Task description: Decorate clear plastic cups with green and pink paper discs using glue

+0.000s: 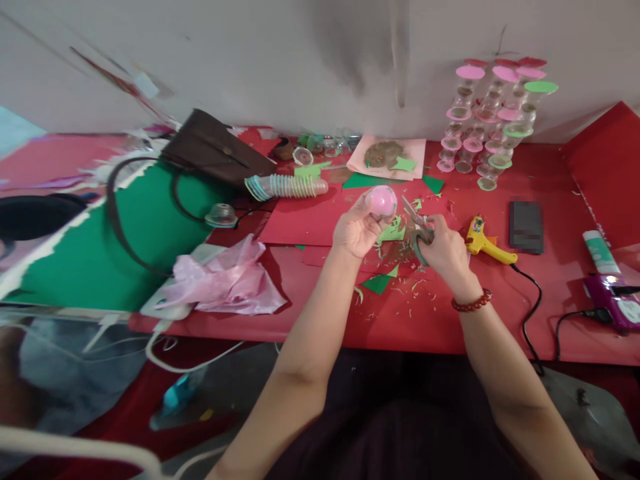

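My left hand (358, 229) is closed around a small cup topped with a pink round lid (381, 200), held just above the red table (410, 320). My right hand (444, 253) grips a pair of grey-handled scissors (416, 227), blades pointing up-left toward the cup. A scrap of green paper (391, 231) hangs between the hands. Green triangles and paper trimmings (380, 283) lie below them.
A yellow glue gun (484, 243) with a black cord lies right of my right hand, then a dark phone (526, 225). Stacked capped cups (493, 120) stand at the back right. A row of nested cups (285, 186), pink tissue (225, 279), a brown bag (213, 152) and green paper (75, 260) lie left.
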Action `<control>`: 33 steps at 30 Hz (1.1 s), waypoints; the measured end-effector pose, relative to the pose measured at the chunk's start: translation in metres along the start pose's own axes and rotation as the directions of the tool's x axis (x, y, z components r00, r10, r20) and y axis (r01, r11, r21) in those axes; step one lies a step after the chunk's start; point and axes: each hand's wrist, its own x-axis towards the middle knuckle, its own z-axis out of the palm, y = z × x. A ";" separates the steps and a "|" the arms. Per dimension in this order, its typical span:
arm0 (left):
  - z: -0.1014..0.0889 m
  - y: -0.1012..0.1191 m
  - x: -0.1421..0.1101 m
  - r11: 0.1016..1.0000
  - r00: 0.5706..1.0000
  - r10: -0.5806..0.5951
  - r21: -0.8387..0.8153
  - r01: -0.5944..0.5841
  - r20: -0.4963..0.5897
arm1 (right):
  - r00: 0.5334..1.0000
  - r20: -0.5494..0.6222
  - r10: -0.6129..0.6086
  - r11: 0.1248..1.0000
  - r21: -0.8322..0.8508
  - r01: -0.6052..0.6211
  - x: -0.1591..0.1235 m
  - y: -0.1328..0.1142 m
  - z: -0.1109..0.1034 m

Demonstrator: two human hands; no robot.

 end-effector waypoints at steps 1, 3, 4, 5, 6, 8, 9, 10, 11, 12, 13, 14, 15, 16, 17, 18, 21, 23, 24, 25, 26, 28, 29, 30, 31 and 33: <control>-0.001 -0.001 0.001 1.000 1.000 -0.005 0.000 0.005 -0.002 | 1.000 0.026 -0.002 0.999 -0.053 0.004 -0.001 0.000 0.001; -0.002 -0.004 0.001 1.000 1.000 -0.015 0.002 0.015 -0.007 | 0.995 0.096 -0.014 0.990 -0.139 0.028 -0.003 -0.002 0.002; -0.002 -0.005 0.002 1.000 1.000 -0.019 0.008 0.019 -0.011 | 0.992 0.128 -0.021 0.985 -0.169 0.042 -0.003 -0.004 0.002; -0.002 -0.006 0.001 1.000 1.000 -0.022 0.017 0.023 -0.014 | 0.987 0.156 -0.027 0.980 -0.189 0.056 -0.004 -0.006 0.001; -0.002 -0.007 0.001 0.999 1.000 -0.025 0.028 0.025 -0.016 | 0.983 0.179 -0.031 0.977 -0.200 0.067 -0.005 -0.008 -0.001; 0.000 -0.008 0.000 0.998 1.000 -0.028 0.049 0.028 -0.005 | 0.978 0.208 -0.034 0.976 -0.204 0.078 -0.007 -0.012 -0.003; 0.002 -0.009 -0.001 0.998 1.000 -0.023 0.058 0.023 0.005 | 0.976 0.213 -0.035 0.977 -0.200 0.079 -0.008 -0.013 -0.003; 0.003 -0.009 -0.001 0.998 1.000 -0.013 0.066 0.012 0.014 | 0.977 0.211 -0.041 0.978 -0.193 0.083 -0.009 -0.013 -0.003; 0.005 -0.009 -0.002 0.997 1.000 0.004 0.075 -0.005 0.023 | 0.978 0.203 -0.050 0.978 -0.186 0.089 -0.009 -0.013 -0.003; 0.007 -0.010 -0.003 0.996 0.999 0.023 0.084 -0.026 0.030 | 0.980 0.187 -0.066 0.978 -0.181 0.100 -0.010 -0.012 -0.001; 0.009 -0.010 -0.003 0.994 0.998 0.043 0.095 -0.047 0.036 | 0.983 0.164 -0.087 0.977 -0.177 0.117 -0.010 -0.010 0.001; 0.010 -0.011 -0.003 0.992 0.997 0.062 0.110 -0.066 0.041 | 0.984 0.135 -0.114 0.975 -0.173 0.137 -0.010 -0.008 0.003; 0.011 -0.012 -0.004 0.988 0.996 0.078 0.130 -0.083 0.045 | 0.985 0.100 -0.141 0.974 -0.162 0.156 -0.009 -0.005 0.006; 0.012 -0.013 -0.004 0.983 0.995 0.092 0.155 -0.098 0.047 | 0.985 0.057 -0.165 0.976 -0.132 0.172 -0.008 -0.003 0.008; 0.012 -0.015 -0.004 0.976 0.993 0.108 0.185 -0.115 0.047 | 0.984 0.011 -0.177 0.982 -0.071 0.177 -0.006 -0.001 0.011; 0.013 -0.016 -0.004 0.966 0.991 0.128 0.218 -0.136 0.047 | 0.985 -0.033 -0.169 0.985 0.035 0.170 -0.003 0.000 0.013; 0.016 -0.019 -0.007 0.917 0.973 0.213 0.326 -0.231 0.091 | 0.999 -0.033 -0.033 0.826 0.561 0.046 0.006 0.003 0.015; 0.019 -0.022 -0.011 0.868 0.953 0.258 0.395 -0.301 0.159 | 0.994 0.111 0.009 0.555 0.826 -0.097 0.012 0.003 0.015; 0.021 -0.023 -0.013 0.845 0.944 0.267 0.425 -0.326 0.193 | 0.984 0.180 -0.005 0.437 0.885 -0.159 0.014 0.003 0.014; 0.023 -0.024 -0.015 0.825 0.938 0.270 0.450 -0.341 0.217 | 0.973 0.230 -0.030 0.359 0.911 -0.204 0.015 0.003 0.013; 0.025 -0.025 -0.017 0.812 0.935 0.264 0.469 -0.347 0.235 | 0.965 0.258 -0.051 0.320 0.919 -0.229 0.015 0.004 0.013; 0.029 -0.026 -0.021 0.820 0.937 0.245 0.463 -0.338 0.249 | 0.962 0.264 -0.071 0.315 0.921 -0.230 0.015 0.004 0.012; 0.031 -0.026 -0.023 0.841 0.940 0.231 0.434 -0.322 0.249 | 0.966 0.249 -0.074 0.322 0.922 -0.214 0.014 0.005 0.013; 0.031 -0.026 -0.024 0.869 0.946 0.213 0.395 -0.298 0.246 | 0.971 0.228 -0.074 0.324 0.926 -0.193 0.014 0.006 0.014; 0.032 -0.026 -0.025 0.896 0.952 0.192 0.353 -0.270 0.240 | 0.977 0.201 -0.071 0.316 0.934 -0.169 0.014 0.007 0.015; 0.030 -0.027 -0.024 0.933 0.966 0.148 0.295 -0.207 0.210 | 0.988 0.143 -0.051 0.281 0.952 -0.123 0.014 0.008 0.018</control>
